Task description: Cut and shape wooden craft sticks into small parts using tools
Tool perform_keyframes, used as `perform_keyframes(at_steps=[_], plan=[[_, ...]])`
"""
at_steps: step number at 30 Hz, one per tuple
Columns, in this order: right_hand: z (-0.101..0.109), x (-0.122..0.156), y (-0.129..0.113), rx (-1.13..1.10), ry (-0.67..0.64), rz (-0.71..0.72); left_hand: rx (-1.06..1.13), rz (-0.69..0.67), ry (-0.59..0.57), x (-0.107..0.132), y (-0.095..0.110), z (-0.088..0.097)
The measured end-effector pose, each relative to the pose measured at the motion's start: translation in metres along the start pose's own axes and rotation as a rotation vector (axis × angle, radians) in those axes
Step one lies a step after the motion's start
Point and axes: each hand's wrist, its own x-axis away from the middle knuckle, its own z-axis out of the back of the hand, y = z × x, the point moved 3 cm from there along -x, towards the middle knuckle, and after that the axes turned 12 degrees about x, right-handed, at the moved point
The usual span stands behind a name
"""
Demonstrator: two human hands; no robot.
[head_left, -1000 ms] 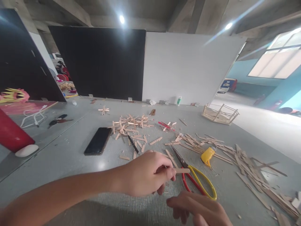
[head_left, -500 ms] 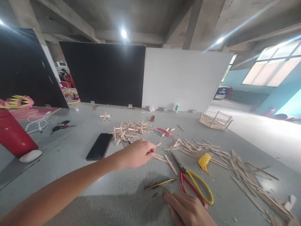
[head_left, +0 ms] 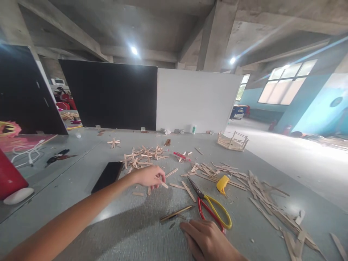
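Observation:
My left hand [head_left: 150, 177] reaches over the table with its fingers closed on a short craft stick [head_left: 164, 185], whose end pokes out to the right. Another short stick [head_left: 149, 190] shows just under the fingertips; whether they touch it is unclear. A cut stick piece [head_left: 137, 194] lies to the left. My right hand [head_left: 208, 237] rests low on the table, fingers stretched out side by side, their undersides hidden. Beside it lie scissors [head_left: 202, 195] with one red and one yellow handle. A thin pointed wooden stick [head_left: 176, 213] and dark scraps are ahead of the fingertips.
Crossed stick pieces [head_left: 144, 156] form a pile beyond my left hand, by a black phone [head_left: 107, 177]. A yellow glue gun-like tool [head_left: 223, 184] and long loose sticks [head_left: 268, 203] lie right. A stick frame [head_left: 233, 141] stands at the far right; a red bottle [head_left: 11, 174] is left.
The view has swung right and up. My left hand has drawn back slightly from the loose sticks, and a short stick now shows in its fingers. The right hand stays by the scissors.

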Motion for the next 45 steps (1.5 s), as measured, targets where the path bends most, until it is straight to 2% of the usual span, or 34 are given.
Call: perform_keyframes(at_steps=[5, 11, 18, 23, 28, 30, 32, 35, 38, 41, 45], plan=[[0.0, -0.001, 0.0, -0.019, -0.021, -0.012, 0.004, 0.06, -0.006, -0.008, -0.011, -0.006], [0.0, -0.001, 0.002, -0.044, -0.039, -0.029, -0.009, 0.079, -0.027, -0.018, -0.028, -0.001], [0.002, -0.003, 0.002, -0.059, -0.057, -0.06, -0.046, 0.055, -0.016, -0.021, -0.029, 0.001], [0.002, 0.0, 0.003, -0.083, -0.072, -0.068, -0.097, -0.011, 0.086, -0.024, -0.028, 0.002], [0.005, -0.001, 0.003, -0.097, -0.071, -0.081, -0.204, -0.149, 0.295, -0.02, -0.022, 0.003], [0.006, -0.002, 0.002, -0.099, -0.07, -0.089, -0.25, -0.219, 0.342, -0.015, -0.015, -0.003], [0.007, -0.003, 0.003, -0.099, -0.066, -0.096, -0.285, -0.283, 0.339, -0.009, -0.007, -0.013], [0.007, -0.003, 0.003, -0.1, -0.061, -0.088, -0.327, -0.346, 0.276, 0.001, 0.004, -0.033], [0.006, -0.002, 0.002, -0.102, -0.06, -0.075, -0.357, -0.352, 0.208, 0.007, 0.007, -0.05], [0.005, -0.002, 0.002, -0.102, -0.057, -0.074, -0.391, -0.354, 0.187, 0.007, 0.005, -0.055], [0.003, -0.002, 0.002, -0.092, -0.045, -0.074, -0.452, -0.366, 0.203, 0.001, -0.003, -0.051]])
